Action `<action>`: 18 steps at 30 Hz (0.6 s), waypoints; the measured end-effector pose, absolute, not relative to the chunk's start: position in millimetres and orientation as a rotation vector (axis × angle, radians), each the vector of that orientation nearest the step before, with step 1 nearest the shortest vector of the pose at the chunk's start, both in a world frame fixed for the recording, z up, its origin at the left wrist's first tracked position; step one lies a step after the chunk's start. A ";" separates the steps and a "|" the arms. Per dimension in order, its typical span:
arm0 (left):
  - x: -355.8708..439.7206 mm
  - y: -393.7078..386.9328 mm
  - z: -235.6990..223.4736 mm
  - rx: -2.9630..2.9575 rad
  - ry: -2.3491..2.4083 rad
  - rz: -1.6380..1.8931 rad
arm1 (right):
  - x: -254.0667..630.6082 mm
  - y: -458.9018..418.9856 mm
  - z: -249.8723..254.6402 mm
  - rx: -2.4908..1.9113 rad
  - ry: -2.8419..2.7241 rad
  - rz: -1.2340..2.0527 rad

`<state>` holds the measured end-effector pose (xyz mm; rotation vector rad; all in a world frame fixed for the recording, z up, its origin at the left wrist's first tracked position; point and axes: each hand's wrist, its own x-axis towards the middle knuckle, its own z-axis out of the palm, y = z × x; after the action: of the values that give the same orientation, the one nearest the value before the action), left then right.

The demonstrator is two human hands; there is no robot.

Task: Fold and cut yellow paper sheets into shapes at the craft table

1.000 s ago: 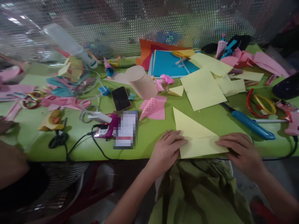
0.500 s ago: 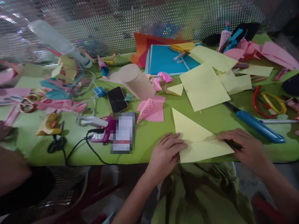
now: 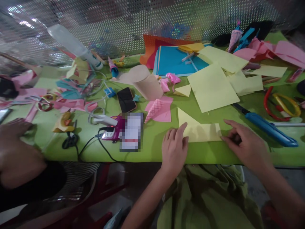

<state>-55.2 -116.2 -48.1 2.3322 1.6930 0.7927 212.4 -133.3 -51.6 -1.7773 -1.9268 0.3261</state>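
Note:
A pale yellow sheet of paper (image 3: 202,133) lies near the table's front edge, its lower part folded up into a straight band. A pointed corner stands out above the band at the left. My left hand (image 3: 174,149) holds the left end, index finger and thumb at the paper and the other fingers curled. At the right end is my right hand (image 3: 246,144), open, index finger and thumb apart, the thumb tip by the paper's edge. A blue box cutter (image 3: 271,128) lies right of the paper, beyond my right hand.
Larger yellow sheets (image 3: 213,87) and blue paper (image 3: 181,62) lie behind. Pink paper (image 3: 164,109), a phone with a lit screen (image 3: 131,132), a dark phone (image 3: 126,99) and a purple power strip (image 3: 113,130) with cords are to the left. Another person's hand (image 3: 15,127) rests at far left.
The paper's lower flap has been folded up into a narrow band. My right hand has loosened its fingers at the right end. Another person's hand has come onto the table at left.

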 end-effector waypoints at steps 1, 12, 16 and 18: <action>-55.0 -116.9 -47.8 2.367 1.702 0.776 | 212.7 -133.7 -51.7 -1.758 -1.971 0.262; -57.6 -115.7 -46.2 2.658 1.346 0.581 | 185.8 -160.4 -53.5 -1.183 -2.552 -0.011; -66.2 -117.2 -41.8 2.636 1.339 0.488 | 213.8 -165.8 -58.7 -1.352 -2.433 0.018; -68.2 -117.9 -38.9 2.623 1.348 0.484 | 241.6 -168.4 -55.2 -1.489 -2.284 -0.024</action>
<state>-68.2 -117.9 -38.9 2.6232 1.3484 0.4842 241.6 -168.4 -55.2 -1.4886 -2.2845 -0.0242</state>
